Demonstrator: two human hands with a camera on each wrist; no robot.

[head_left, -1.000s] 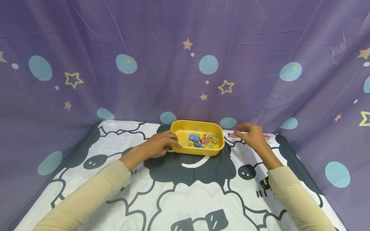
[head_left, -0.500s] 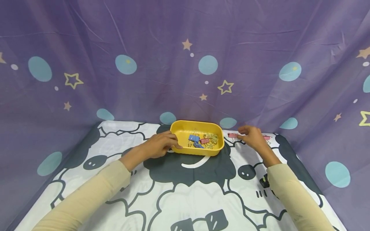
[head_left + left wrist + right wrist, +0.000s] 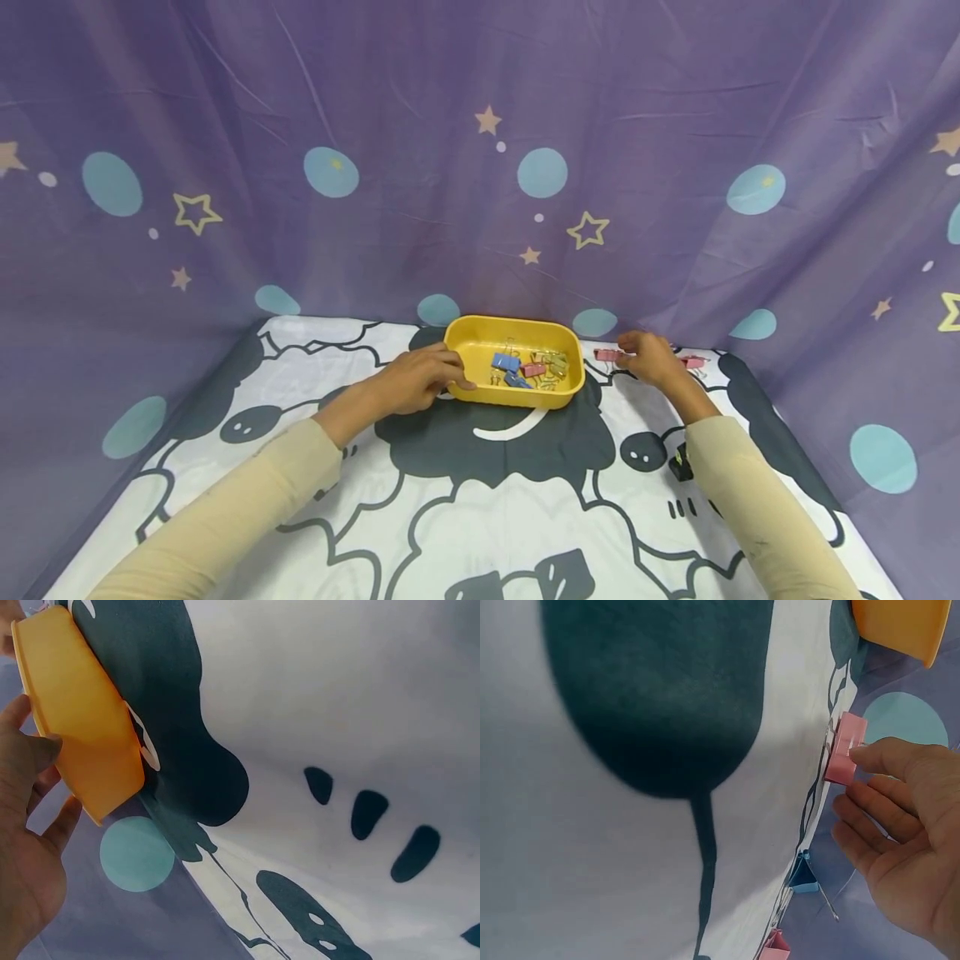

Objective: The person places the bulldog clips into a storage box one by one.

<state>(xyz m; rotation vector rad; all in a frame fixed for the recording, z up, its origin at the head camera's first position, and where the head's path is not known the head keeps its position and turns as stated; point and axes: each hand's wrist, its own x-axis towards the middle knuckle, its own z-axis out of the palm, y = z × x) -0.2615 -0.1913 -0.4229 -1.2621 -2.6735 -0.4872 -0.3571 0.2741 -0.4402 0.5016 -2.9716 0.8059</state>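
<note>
A yellow tray (image 3: 450,333) stands at the back of the table with blue, pink and yellowish binder clips in it. My left hand (image 3: 423,377) holds the tray's left end, its thumb and fingers at the rim (image 3: 26,682). Right of the tray lies a pink binder clip (image 3: 606,355). My right hand (image 3: 654,363) is at this clip, and in the right wrist view a fingertip touches the pink body (image 3: 846,750). The other fingers are loosely bent and hold nothing.
Another pink binder clip (image 3: 693,362) lies right of my right hand. The right wrist view also shows a blue binder clip (image 3: 804,876) near the table's back edge. A small black object (image 3: 681,463) lies beside the right sleeve. A purple curtain (image 3: 375,250) hangs behind the table.
My right hand has come down slightly toward the pink clip, which has stayed in place. My left hand remains at the tray. The head view has shifted a little.
</note>
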